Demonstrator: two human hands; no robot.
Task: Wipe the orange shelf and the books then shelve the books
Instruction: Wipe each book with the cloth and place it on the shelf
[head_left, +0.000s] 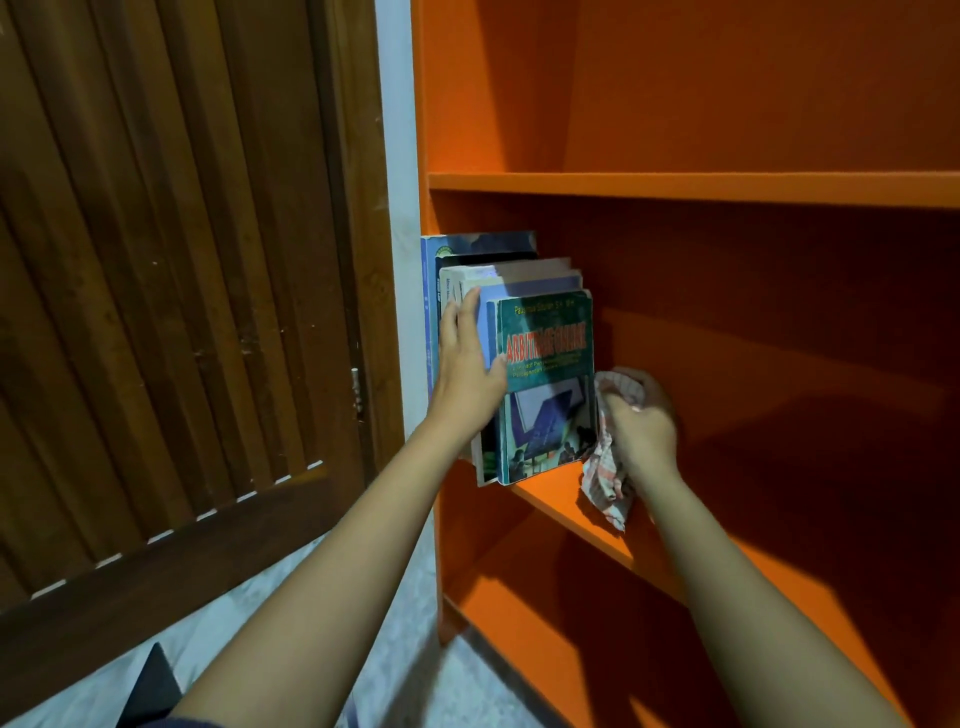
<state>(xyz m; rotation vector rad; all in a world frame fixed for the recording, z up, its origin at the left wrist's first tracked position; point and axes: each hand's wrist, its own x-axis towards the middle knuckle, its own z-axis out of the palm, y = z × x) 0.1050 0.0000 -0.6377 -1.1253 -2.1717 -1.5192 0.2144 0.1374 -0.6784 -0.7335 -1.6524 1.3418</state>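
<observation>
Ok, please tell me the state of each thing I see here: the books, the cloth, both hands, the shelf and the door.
books: upright, in a row at the middle board's left end.
green book: closed, last in the row, cover facing right.
cloth: crumpled, lower end hanging down.
left hand: flat on the spines, fingers straight.
right hand: grips the cloth.
orange shelf: open-fronted, bearing the books.
wooden door: seems shut.

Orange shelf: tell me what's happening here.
A person is working at the orange shelf. The left hand lies flat against a row of upright books at the left end of one board. The right hand grips a checked cloth just right of the green book, low against the same board.
</observation>
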